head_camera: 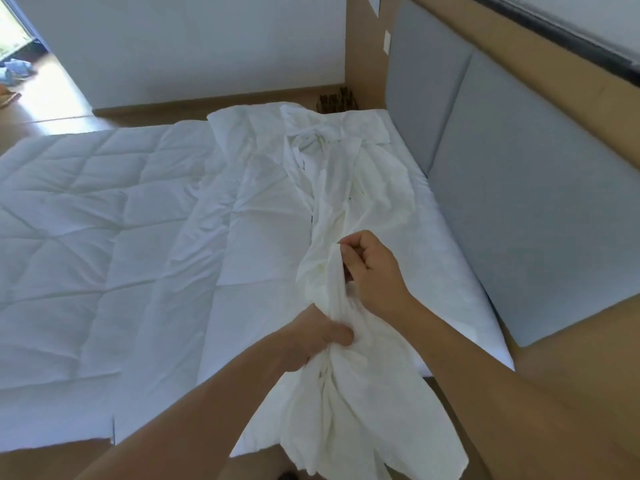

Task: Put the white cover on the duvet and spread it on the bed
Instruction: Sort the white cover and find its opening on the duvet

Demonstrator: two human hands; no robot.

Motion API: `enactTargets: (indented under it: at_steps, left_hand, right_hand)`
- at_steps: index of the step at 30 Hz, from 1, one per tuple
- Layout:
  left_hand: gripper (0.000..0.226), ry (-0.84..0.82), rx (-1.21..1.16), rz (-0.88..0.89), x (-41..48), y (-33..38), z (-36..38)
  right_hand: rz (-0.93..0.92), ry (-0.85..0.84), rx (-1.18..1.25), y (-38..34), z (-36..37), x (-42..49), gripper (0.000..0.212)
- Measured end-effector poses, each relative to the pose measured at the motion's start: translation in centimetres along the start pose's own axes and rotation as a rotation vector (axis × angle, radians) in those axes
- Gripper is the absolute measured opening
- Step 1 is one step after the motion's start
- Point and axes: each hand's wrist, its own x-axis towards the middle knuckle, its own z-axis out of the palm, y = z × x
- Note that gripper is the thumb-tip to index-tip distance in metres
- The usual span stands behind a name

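White cover [332,188] lies bunched into a rope along the headboard [519,209] end of the bed [464,306], on top of the quilted duvet [86,209] and not on it yet. My left hand [318,336] grips the gathered bundle; my right hand [375,271] pinches a fold just above. Risk: the twisted fabric hides the opening, so the duvet goes in skewed. Headboard crowds the right edge — open room is left, across the flat duvet.

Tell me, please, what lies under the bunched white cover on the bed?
The quilted duvet lies spread beneath the white cover and shows to its left. Whatever sits directly under the bunched strip itself is hidden by the cloth.
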Motion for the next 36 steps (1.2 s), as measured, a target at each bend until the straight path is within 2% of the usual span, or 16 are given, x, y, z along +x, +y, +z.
enactTargets:
  at_steps: [3, 5, 7, 9, 10, 13, 15, 18, 22, 24, 26, 27, 29, 31, 34, 36]
  left_hand:
    - [0.054, -0.042, -0.004, -0.023, -0.5, 0.0, -0.5]
    - [0.048, -0.006, -0.125, -0.039, -0.8, -0.5, -1.0]
    - [0.045, 0.055, -0.25, -0.042, -0.9, -1.2, -1.8]
    - [0.039, 0.087, -0.346, -0.04, -0.9, -1.7, -2.2]
    - [0.039, 0.093, -0.378, -0.037, -0.8, -1.8, -2.2]
    - [0.03, 0.113, -0.427, -0.03, -0.3, -1.3, -1.5]
    - [0.023, 0.116, -0.449, -0.025, 0.1, -1.0, -0.9]
    - [0.021, 0.115, -0.423, -0.032, 0.7, -0.6, -0.8]
    - [0.049, 0.103, -0.32, -0.054, 1.1, -0.5, -0.7]
    - [0.048, 0.111, -0.338, -0.051, 1.3, -0.5, -0.8]
    - [0.044, 0.112, -0.37, -0.065, 1.3, -0.3, -0.7]
    - [0.041, 0.106, -0.387, -0.082, 1.4, -0.2, -0.7]
    - [0.034, 0.089, -0.382, -0.111, 1.2, 0.3, -0.5]
    - [0.035, 0.093, -0.315, -0.13, 1.2, 0.9, -0.3]
    - [0.041, 0.153, -0.206, -0.121, 1.2, 1.7, 0.2]
    - [0.038, 0.206, -0.212, -0.084, 1.3, 2.0, 0.4]
  right_hand:
    - [0.051, -0.192, -0.149, 1.6, 0.7, 1.2, 0.015]
    - [0.177, -0.299, -0.053, 2.8, 0.2, 1.3, 0.019]
    - [0.243, -0.166, 0.134, 3.6, -1.1, 0.9, 0.027]
    - [0.216, -0.02, 0.085, 4.8, -2.8, 0.1, 0.029]
    - [0.221, -0.041, 0.01, 5.4, -3.6, -0.6, 0.029]
    - [0.308, -0.278, -0.093, 6.9, -5.0, -2.4, 0.024]
    - [0.303, -0.339, -0.12, 7.2, -5.1, -3.1, 0.017]
    - [0.257, -0.282, -0.197, 7.0, -4.9, -3.1, 0.011]
    - [0.228, -0.176, -0.185, 5.5, -5.5, -2.5, 0.011]
    - [0.238, -0.248, -0.114, 4.7, -5.8, -2.5, 0.008]
    - [0.218, -0.337, -0.184, 4.8, -5.9, -2.8, 0.025]
    - [0.213, -0.355, -0.24, 5.0, -5.8, -3.0, 0.024]
    - [0.242, -0.308, -0.248, 5.2, -5.6, -3.4, 0.012]
    - [0.269, -0.261, -0.157, 5.3, -5.8, -3.7, 0.015]
    - [0.254, -0.332, -0.114, 4.3, -6.5, -3.9, 0.014]
    - [0.21, -0.36, -0.145, 3.1, -7.1, -3.5, 0.014]
